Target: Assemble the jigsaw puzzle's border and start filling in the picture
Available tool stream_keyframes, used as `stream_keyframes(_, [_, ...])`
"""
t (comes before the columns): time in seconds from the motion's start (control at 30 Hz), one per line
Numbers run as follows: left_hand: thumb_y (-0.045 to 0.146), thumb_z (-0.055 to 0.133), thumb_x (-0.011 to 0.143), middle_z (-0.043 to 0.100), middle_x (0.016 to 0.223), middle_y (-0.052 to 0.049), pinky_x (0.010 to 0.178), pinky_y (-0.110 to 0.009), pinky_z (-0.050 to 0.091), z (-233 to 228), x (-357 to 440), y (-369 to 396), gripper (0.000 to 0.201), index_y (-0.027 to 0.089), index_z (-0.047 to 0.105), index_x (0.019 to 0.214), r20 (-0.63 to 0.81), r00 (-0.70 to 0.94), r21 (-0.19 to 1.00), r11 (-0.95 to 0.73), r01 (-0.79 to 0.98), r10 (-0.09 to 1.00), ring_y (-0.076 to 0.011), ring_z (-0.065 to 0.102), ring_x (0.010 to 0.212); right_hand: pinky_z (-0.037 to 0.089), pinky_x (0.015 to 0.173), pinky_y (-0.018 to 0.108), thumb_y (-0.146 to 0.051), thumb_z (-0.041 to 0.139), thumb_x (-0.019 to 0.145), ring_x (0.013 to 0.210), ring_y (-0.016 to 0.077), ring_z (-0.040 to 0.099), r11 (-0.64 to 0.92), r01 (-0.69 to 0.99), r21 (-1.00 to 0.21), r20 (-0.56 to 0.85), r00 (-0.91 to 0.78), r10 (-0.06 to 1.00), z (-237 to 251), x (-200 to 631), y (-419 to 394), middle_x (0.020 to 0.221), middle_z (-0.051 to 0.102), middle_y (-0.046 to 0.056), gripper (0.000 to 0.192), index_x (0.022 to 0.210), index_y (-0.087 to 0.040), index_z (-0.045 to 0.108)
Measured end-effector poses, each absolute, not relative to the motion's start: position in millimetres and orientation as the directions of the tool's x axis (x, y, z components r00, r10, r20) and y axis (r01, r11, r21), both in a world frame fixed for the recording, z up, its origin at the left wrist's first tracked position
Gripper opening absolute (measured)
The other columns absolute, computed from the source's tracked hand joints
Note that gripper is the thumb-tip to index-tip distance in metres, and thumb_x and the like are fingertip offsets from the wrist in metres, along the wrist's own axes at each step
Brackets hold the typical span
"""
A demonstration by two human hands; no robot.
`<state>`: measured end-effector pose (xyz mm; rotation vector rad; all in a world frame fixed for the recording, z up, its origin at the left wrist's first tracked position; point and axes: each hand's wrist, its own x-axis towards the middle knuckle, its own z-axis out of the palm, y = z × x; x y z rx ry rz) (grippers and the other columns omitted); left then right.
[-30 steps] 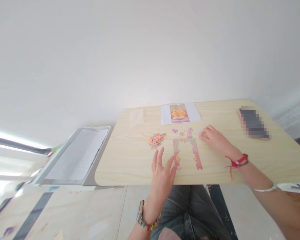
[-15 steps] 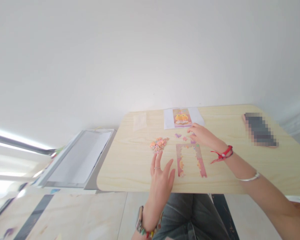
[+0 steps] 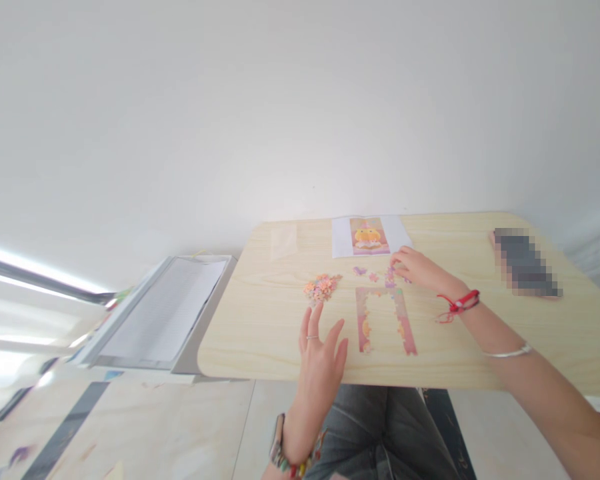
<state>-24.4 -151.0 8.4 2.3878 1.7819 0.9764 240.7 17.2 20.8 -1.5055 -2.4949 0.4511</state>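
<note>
My puzzle frame lies flat near the front edge of the wooden table: a half-built pink and orange border, open at the near end, with bare wood showing inside. Just beyond its far end sit a few loose purple pieces. Left of that far end lies a small heap of orange and pink pieces.

table: pale wood grain | puzzle frame: pink, orange spots | loose pile left of the frame: orange-pink | reference sheet: white, orange figure | wrist cord: red
</note>
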Motion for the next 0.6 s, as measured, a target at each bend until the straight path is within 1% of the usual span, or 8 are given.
stream_keyframes(0.07, [0.015,0.05,0.085,0.027,0.139,-0.012,0.099,-0.054,0.041,8.2,-25.1,-151.4,0.026,0.02,0.058,0.109,0.471,0.162,0.352,-0.353,0.867,0.867,-0.0343,0.021,0.133,0.042,0.075,0.029,-0.017,0.051,0.08,0.085,0.0199,0.055,0.453,0.82,-0.351,0.007,-0.481,0.877,20.8,239.9,18.9,0.093,0.054,0.008,0.015,0.092,-0.017,0.061])
stream_keyframes(0.23, [0.015,0.05,0.084,0.028,0.139,-0.013,0.098,-0.054,0.041,7.8,-26.3,-152.6,0.026,0.02,0.059,0.108,0.476,0.159,0.341,-0.348,0.873,0.865,-0.0346,0.02,0.134,0.043,0.075,0.029,-0.016,0.051,0.08,0.082,0.0188,0.056,0.427,0.835,-0.349,-0.024,-0.463,0.886,23.4,242.9,19.1,0.091,0.054,0.009,0.011,0.083,-0.016,0.062])
stream_keyframes(0.37, [0.015,0.05,0.085,0.027,0.139,-0.013,0.098,-0.054,0.041,7.6,-25.6,-153.1,0.026,0.02,0.059,0.109,0.476,0.164,0.341,-0.353,0.871,0.864,-0.0343,0.021,0.133,0.043,0.076,0.03,-0.018,0.053,0.079,0.082,0.0197,0.056,0.401,0.861,-0.314,0.016,-0.418,0.908,24.6,243.1,14.3,0.092,0.055,0.01,0.01,0.082,-0.015,0.062])
stream_keyframes(0.5, [0.016,0.05,0.085,0.027,0.139,-0.012,0.098,-0.054,0.042,7.7,-23.7,-153.0,0.027,0.021,0.057,0.11,0.476,0.166,0.343,-0.357,0.869,0.863,-0.0341,0.02,0.134,0.043,0.076,0.031,-0.02,0.053,0.081,0.085,0.0194,0.055,0.451,0.811,-0.372,0.082,-0.455,0.887,23.9,222.9,8.5,0.095,0.055,0.01,0.014,0.091,-0.015,0.062])
stream_keyframes(0.6, [0.016,0.05,0.085,0.027,0.14,-0.012,0.098,-0.053,0.042,9.0,-22.2,-153.2,0.027,0.021,0.057,0.11,0.479,0.17,0.341,-0.362,0.868,0.861,-0.0344,0.02,0.134,0.042,0.074,0.031,-0.024,0.054,0.081,0.084,0.0188,0.055,0.475,0.791,-0.386,0.08,-0.485,0.871,22.1,201.0,5.5,0.094,0.054,0.009,0.014,0.09,-0.015,0.062])
